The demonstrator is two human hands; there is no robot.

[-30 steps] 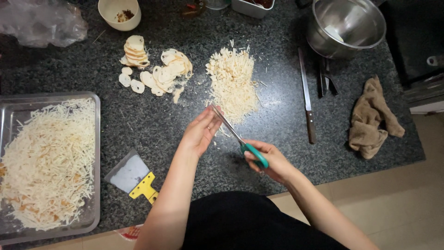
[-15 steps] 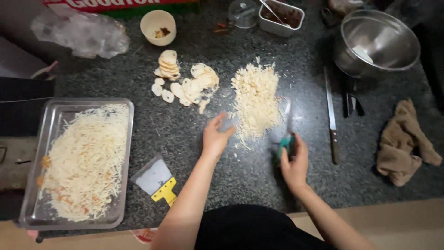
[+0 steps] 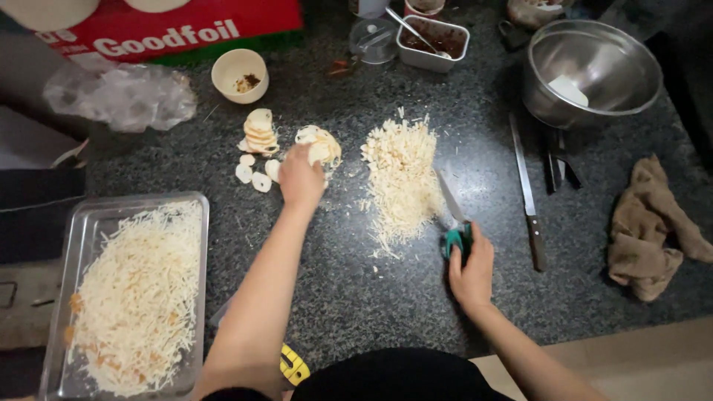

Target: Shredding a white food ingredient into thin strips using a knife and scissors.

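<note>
You see a speckled, polished stone worktop [image 3: 356,297], glossy steel bowl [image 3: 594,70], matt brown cloth [image 3: 653,230], and plastic-handled, metal-bladed scissors [image 3: 453,223].

Two knives [image 3: 524,194], one tray [image 3: 141,206], one bowl [image 3: 594,70].

Steel bowl [image 3: 594,70], knife [image 3: 526,191], perhaps rag [image 3: 653,230]

A kitchen, seen from above over a dark speckled stone counter [image 3: 356,297]. Beyond the right hand [image 3: 471,271] stand a steel bowl [image 3: 594,70] and a knife [image 3: 526,191]; by the left hand [image 3: 301,178] lie sliced rounds [image 3: 260,134] and a shredded pile [image 3: 401,178]. A tray [image 3: 82,223] of shreds sits far left.
</note>
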